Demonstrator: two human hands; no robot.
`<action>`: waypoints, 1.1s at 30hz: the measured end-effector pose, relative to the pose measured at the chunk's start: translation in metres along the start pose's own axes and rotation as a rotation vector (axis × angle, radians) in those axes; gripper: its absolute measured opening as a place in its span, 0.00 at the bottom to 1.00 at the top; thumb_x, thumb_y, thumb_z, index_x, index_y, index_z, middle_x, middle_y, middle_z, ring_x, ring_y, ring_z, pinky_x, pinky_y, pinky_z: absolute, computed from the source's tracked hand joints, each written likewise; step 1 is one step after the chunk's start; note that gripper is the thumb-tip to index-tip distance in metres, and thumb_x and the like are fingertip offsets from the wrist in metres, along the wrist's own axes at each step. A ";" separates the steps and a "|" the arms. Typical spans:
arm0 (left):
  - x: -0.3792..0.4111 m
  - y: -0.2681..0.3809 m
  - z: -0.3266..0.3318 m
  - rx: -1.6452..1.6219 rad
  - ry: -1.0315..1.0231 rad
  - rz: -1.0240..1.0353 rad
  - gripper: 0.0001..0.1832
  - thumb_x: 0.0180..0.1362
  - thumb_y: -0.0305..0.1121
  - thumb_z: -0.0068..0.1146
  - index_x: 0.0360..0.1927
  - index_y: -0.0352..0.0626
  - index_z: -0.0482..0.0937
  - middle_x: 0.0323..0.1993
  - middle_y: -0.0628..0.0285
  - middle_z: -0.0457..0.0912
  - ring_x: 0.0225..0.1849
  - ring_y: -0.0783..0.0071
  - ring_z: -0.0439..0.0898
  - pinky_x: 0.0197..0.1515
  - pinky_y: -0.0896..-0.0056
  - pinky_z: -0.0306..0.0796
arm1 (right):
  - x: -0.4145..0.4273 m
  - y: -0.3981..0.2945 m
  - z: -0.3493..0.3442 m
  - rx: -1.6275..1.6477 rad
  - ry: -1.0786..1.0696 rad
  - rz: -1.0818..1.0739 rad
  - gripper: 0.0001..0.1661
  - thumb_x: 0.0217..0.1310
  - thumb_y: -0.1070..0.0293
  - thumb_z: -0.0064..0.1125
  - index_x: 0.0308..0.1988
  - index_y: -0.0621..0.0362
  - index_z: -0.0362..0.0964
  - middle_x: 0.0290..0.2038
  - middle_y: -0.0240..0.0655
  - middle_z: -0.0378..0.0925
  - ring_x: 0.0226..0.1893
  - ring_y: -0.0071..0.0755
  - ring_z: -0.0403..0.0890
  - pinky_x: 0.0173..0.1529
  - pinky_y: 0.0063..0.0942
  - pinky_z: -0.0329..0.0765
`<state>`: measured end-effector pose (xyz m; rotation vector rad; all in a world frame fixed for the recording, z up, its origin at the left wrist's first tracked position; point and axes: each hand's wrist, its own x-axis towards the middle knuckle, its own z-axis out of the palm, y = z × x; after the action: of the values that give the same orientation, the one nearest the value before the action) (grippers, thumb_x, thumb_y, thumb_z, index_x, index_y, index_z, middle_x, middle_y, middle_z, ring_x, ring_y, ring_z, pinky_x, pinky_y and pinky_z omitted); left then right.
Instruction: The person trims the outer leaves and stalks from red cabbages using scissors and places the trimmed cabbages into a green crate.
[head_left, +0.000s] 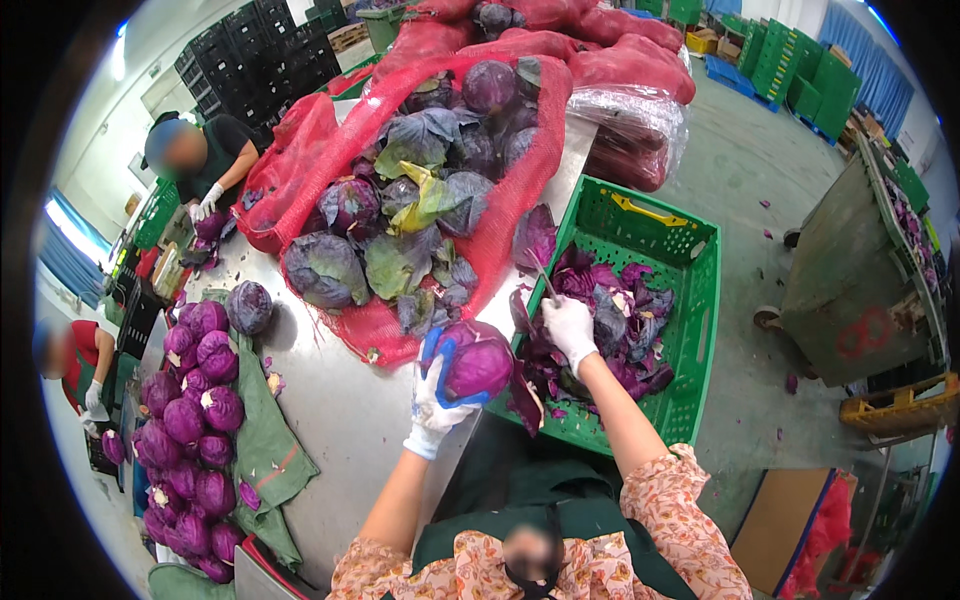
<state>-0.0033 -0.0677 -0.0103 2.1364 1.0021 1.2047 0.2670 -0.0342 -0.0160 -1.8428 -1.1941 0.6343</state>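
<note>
My left hand (439, 397), in a white glove with blue-coated fingers, holds a peeled purple cabbage (480, 358) at the edge of the steel table (330, 420). In my white-gloved right hand (571, 330) is a knife (541, 271), its thin blade pointing up and left. That hand is over a green plastic crate (709, 330) with loose purple outer leaves (630, 307) in it. One detached leaf (527, 394) hangs beside the cabbage, at the crate's near left side. Ahead lies an opened red mesh sack (551, 150) of untrimmed cabbages (326, 270).
Trimmed cabbages (184, 420) are piled at the left beside a green cloth sack (274, 457). One untrimmed cabbage (250, 307) sits nearby. Two co-workers (217, 157) stand at the left. Full red sacks (630, 67) are stacked behind. A wheeled waste bin (862, 277) stands right.
</note>
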 end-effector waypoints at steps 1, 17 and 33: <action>0.002 0.000 -0.005 0.017 -0.013 0.012 0.54 0.36 0.47 0.78 0.69 0.46 0.64 0.68 0.45 0.62 0.68 0.44 0.63 0.69 0.48 0.58 | 0.000 -0.017 -0.010 0.026 -0.123 0.128 0.20 0.61 0.52 0.56 0.34 0.57 0.81 0.29 0.47 0.83 0.34 0.47 0.85 0.41 0.40 0.79; 0.035 0.011 0.005 0.089 0.067 -0.057 0.51 0.33 0.47 0.78 0.64 0.42 0.69 0.66 0.44 0.64 0.66 0.46 0.65 0.68 0.47 0.59 | 0.045 0.070 0.011 -0.399 0.055 0.176 0.24 0.60 0.47 0.50 0.38 0.55 0.81 0.37 0.53 0.82 0.42 0.57 0.83 0.47 0.46 0.79; 0.013 -0.048 -0.021 -0.276 0.190 -0.270 0.44 0.45 0.34 0.73 0.66 0.37 0.66 0.64 0.50 0.67 0.63 0.59 0.70 0.67 0.60 0.65 | -0.050 -0.079 0.028 0.028 -0.581 -0.111 0.33 0.52 0.44 0.63 0.43 0.65 0.78 0.37 0.54 0.81 0.42 0.54 0.82 0.49 0.40 0.77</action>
<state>-0.0345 -0.0272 -0.0268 1.6422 1.0918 1.3403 0.1854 -0.0534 0.0352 -1.5990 -1.6318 1.1647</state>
